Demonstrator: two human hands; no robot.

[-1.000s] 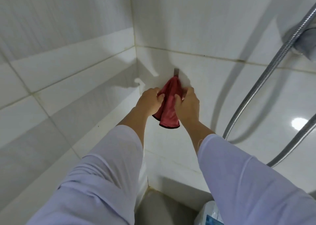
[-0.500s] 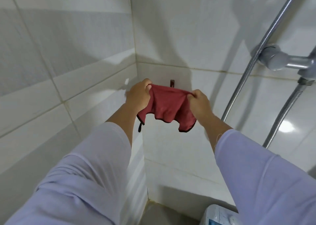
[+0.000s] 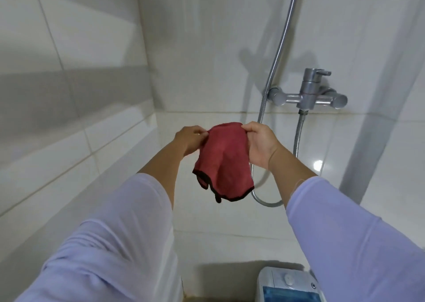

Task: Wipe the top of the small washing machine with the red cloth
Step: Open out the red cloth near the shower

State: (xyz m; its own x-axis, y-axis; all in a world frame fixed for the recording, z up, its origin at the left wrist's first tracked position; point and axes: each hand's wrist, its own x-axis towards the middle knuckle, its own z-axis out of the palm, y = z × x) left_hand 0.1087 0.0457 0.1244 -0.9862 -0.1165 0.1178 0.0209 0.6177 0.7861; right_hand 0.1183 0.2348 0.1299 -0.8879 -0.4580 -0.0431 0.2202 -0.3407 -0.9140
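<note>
A soft red cloth with a dark stitched border (image 3: 224, 161) hangs in mid-air at the centre of the view, pinched along its top edge by both hands. The left hand (image 3: 189, 139), at nine o'clock of the cloth, has its fingers closed on the upper left corner; the right hand (image 3: 261, 146), at three o'clock, grips the upper right corner the same way. The small white washing machine with a blue panel (image 3: 287, 284) sits well below, toward five o'clock. A chrome shower mixer tap (image 3: 309, 94) is mounted on the white tiled wall (image 3: 92, 94) at two o'clock.
</note>
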